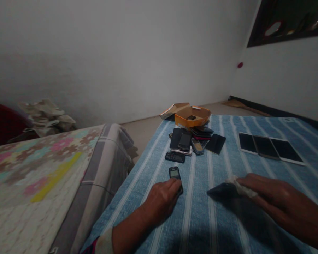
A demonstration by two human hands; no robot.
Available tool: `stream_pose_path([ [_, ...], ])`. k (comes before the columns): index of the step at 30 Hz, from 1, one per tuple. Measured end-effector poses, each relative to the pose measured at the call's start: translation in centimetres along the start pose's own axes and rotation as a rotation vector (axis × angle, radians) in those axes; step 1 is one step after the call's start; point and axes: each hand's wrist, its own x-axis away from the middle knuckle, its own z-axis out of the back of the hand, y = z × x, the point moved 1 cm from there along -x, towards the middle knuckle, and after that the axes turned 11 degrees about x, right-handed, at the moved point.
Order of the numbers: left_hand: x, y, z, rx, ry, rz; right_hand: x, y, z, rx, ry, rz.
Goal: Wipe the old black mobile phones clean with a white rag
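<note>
My left hand is closed over the lower part of a small black keypad phone, which lies on a blue striped cloth. The phone's little screen shows past my fingers. In my right hand is a crumpled white cloth or tissue, pressed against a dark flat phone that is tilted off the bed cover. My fingers hide most of that phone. Just beyond my left hand lies another black keypad phone.
A pile of phones sits before an open orange box with a small phone inside. Three flat tablets or phones lie side by side at the right. To the left is a second bed with a flowered cover, across a gap.
</note>
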Motion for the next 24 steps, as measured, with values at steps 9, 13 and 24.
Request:
stream_pose_path([
  [9,-1.4,0.3,-0.8,0.118,-0.016,0.450,-0.2,0.0,0.1,-0.019,-0.016,0.000],
  [13,-2.0,-0.3,-2.0,0.205,0.011,0.377,-0.2,-0.1,0.1,-0.031,-0.022,-0.003],
  [24,-5.8,-7.7,0.1,0.115,0.156,0.110,0.0,0.2,-0.4,-0.024,-0.030,-0.008],
])
